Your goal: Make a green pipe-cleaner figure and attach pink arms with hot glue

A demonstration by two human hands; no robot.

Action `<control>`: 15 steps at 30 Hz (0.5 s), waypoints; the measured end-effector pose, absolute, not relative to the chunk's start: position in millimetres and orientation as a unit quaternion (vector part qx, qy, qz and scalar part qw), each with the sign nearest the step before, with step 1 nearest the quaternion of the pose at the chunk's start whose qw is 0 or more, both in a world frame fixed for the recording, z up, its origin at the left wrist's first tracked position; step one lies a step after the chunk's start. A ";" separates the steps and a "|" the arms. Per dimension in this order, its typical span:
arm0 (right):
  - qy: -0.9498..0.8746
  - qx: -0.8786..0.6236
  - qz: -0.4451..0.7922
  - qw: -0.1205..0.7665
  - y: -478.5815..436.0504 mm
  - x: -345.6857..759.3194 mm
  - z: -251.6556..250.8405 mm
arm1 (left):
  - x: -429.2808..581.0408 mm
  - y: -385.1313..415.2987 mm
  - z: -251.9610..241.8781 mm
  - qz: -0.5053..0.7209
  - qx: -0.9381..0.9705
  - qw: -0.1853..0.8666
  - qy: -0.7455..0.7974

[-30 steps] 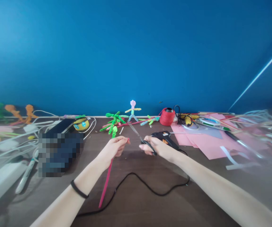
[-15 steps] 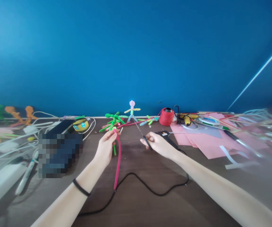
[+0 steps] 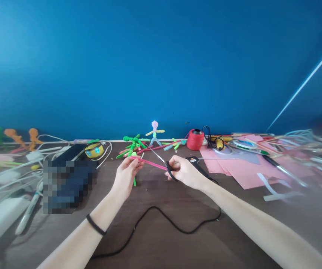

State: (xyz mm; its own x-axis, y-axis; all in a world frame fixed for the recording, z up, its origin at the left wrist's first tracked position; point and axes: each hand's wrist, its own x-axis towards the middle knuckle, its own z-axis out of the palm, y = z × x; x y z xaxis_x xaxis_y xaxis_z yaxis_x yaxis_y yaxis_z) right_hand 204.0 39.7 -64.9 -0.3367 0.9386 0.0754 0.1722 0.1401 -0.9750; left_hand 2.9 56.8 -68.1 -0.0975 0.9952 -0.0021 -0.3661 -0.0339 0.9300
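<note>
My left hand (image 3: 126, 173) pinches one end of a pink pipe cleaner (image 3: 151, 163). The strip runs across to my right hand (image 3: 180, 169), which grips black-handled scissors (image 3: 161, 158). Their blades point up and to the left, just above the strip; whether they touch it I cannot tell. Around my left fingertips are a bit of light green and a green pipe cleaner piece (image 3: 135, 180) hanging below. Right behind the hand lies a green pipe cleaner figure (image 3: 133, 142). A pastel figure with a pink head (image 3: 154, 125) stands upright against the wall.
A red thread spool (image 3: 195, 140) stands at the back. Pink paper sheets (image 3: 245, 175) and a black glue gun (image 3: 196, 162) lie on the right, its black cord (image 3: 183, 232) crossing the table. On the left are white cables, a power strip (image 3: 5, 220) and a marker (image 3: 28, 213).
The pink pipe cleaner hung down from my left hand; now it stretches sideways to my right hand. My right hand with the scissors has shifted slightly left.
</note>
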 end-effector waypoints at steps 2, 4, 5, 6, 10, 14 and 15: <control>-0.657 -0.430 0.475 0.397 45.1 211.4 -63.2 | 3.5 58.7 -67.1 0.600 0.389 0.545 0.437; -0.675 -0.451 0.422 0.405 53.7 221.8 -61.5 | 1.4 62.1 -66.7 0.590 0.402 0.512 0.479; -0.690 -0.460 0.383 0.406 58.8 227.6 -60.5 | -0.5 64.1 -66.5 0.583 0.418 0.485 0.501; -0.697 -0.478 0.340 0.412 64.4 233.7 -59.3 | -2.9 66.1 -66.3 0.576 0.444 0.453 0.515; -0.720 -0.532 0.239 0.375 88.2 254.9 -53.6 | -11.4 74.9 -61.0 0.443 0.630 0.234 0.594; -0.734 -0.558 0.209 0.326 110.0 265.6 -49.4 | -8.1 88.5 -52.4 0.354 0.694 0.172 0.603; -0.734 -0.569 0.192 0.317 114.2 266.5 -48.5 | -5.3 92.6 -51.1 0.334 0.708 0.151 0.604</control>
State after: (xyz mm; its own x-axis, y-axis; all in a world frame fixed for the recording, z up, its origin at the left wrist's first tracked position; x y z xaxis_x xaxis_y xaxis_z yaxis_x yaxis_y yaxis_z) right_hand 266.5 114.2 -48.5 -0.1505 0.9574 0.2466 0.7130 0.2779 -0.6438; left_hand -5.3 92.6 -51.1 0.0478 0.9558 0.2900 0.7536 -0.2251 0.6176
